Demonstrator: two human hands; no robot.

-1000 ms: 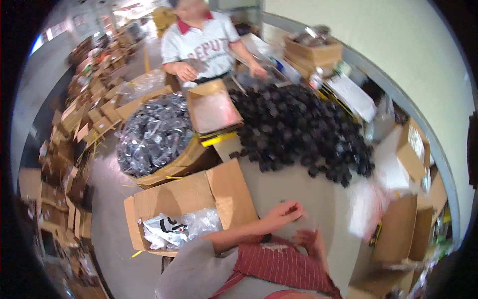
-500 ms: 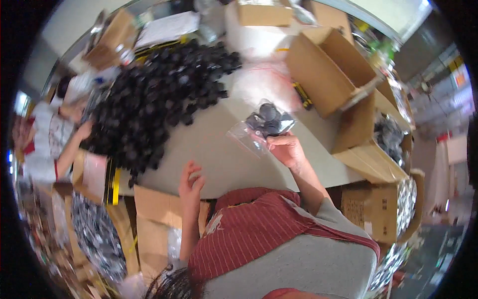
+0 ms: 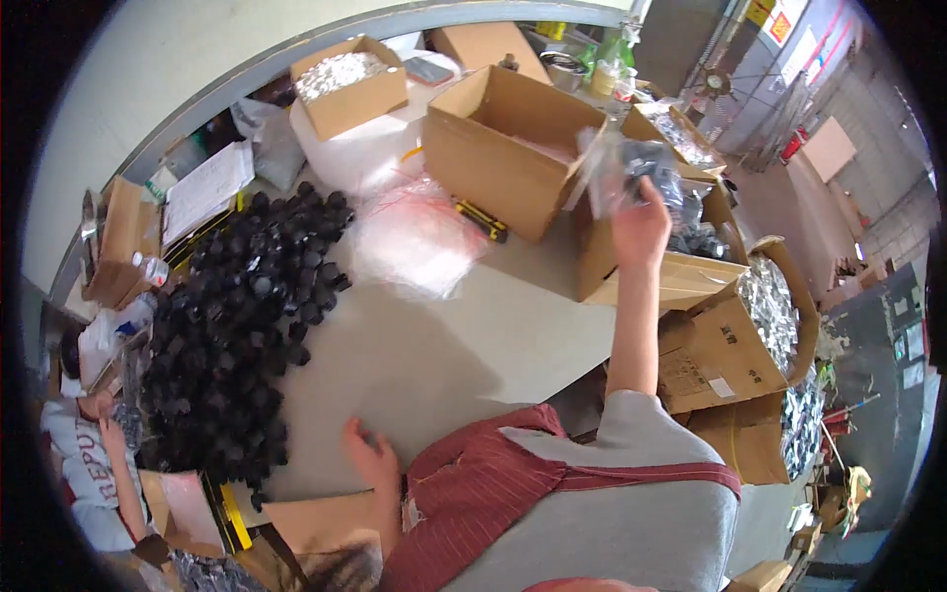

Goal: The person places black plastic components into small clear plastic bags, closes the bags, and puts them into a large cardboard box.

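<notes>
The right hand (image 3: 643,229) pinches a crinkly, blurred clear plastic bag (image 3: 647,160) of black parts at the cardboard carton (image 3: 639,281), no longer above the middle of the desk (image 3: 434,340). The left hand (image 3: 373,460), loosely spread, hovers near heaped black rounded pieces (image 3: 232,335).

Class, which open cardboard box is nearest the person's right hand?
The box of bagged dark parts at the right of the table: the right hand overlaps it in the picture, while the other open boxes sit farther away.
</notes>
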